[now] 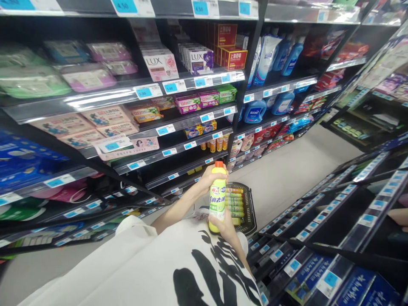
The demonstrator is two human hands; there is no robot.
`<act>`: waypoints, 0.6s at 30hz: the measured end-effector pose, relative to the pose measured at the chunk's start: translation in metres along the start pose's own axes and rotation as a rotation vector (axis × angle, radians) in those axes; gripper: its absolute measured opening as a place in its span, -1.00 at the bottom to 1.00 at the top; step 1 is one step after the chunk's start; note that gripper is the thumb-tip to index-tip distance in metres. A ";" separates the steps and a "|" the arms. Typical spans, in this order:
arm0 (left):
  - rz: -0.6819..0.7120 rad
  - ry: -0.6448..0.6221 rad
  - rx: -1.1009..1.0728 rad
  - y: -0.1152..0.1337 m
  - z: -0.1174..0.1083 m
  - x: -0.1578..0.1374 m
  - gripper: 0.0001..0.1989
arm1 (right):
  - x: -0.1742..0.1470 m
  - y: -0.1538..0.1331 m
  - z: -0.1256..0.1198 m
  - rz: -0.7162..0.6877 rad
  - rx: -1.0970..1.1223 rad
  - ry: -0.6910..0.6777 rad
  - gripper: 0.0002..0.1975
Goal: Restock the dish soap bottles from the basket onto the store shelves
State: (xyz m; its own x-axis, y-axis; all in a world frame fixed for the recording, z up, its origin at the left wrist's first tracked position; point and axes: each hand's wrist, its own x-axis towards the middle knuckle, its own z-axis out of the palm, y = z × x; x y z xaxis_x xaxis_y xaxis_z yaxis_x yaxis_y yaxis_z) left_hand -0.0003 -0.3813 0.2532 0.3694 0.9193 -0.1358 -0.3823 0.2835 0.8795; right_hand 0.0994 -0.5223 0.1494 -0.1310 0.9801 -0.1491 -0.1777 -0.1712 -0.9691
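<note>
A yellow dish soap bottle [218, 196] with an orange-red cap stands upright in front of my white shirt, its label facing me. Near the neck, my left hand [208, 176] is closed around it. My right hand [223, 223] grips the lower part, fingers partly hidden behind the bottle. Just beyond, low down, a dark shopping basket [251, 212] holds several yellow-green bottles [235, 202] lying side by side. The bottle and my hands hide the basket's left part.
A shelf rack on the left carries soap boxes [159, 64], wrapped bars [208, 98] and blue detergent bottles [254, 111]. Blue boxes [357, 282] sit on the right-hand rack [376, 204]. Between the racks runs a pale aisle floor [296, 163]. Part of another person's arm [398, 216] shows at the right edge.
</note>
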 end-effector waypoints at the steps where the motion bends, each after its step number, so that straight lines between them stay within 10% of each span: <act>1: 0.000 -0.001 0.000 0.000 0.000 0.000 -0.58 | 0.000 0.000 0.000 0.000 -0.002 0.002 -0.69; 18: -0.031 -0.040 -0.031 0.002 -0.009 -0.001 -0.59 | -0.001 -0.001 0.000 0.013 -0.021 -0.036 -0.61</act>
State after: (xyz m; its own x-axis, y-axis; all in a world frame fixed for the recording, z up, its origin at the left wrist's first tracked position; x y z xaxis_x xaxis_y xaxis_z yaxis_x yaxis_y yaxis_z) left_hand -0.0090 -0.3789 0.2504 0.4149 0.8985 -0.1435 -0.3963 0.3204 0.8604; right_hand 0.0996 -0.5228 0.1500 -0.1679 0.9735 -0.1551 -0.1554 -0.1815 -0.9710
